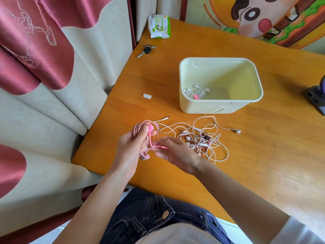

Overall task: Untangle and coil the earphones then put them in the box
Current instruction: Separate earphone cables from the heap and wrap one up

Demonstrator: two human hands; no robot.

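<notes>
Hands on pink earphones, box behind

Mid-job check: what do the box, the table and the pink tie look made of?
Box: likely plastic, pale cream, matte, moulded rounded rim. Table: wood or wood-look laminate, orange grain, slight sheen. Pink tie: probably soft silicone, smooth, bending round the coil.

Hands held close together, forearms bare.
The pink earphone coil is gripped by the left hand, thumb on top; the right hand is held open, fingers spread leftward.
</notes>
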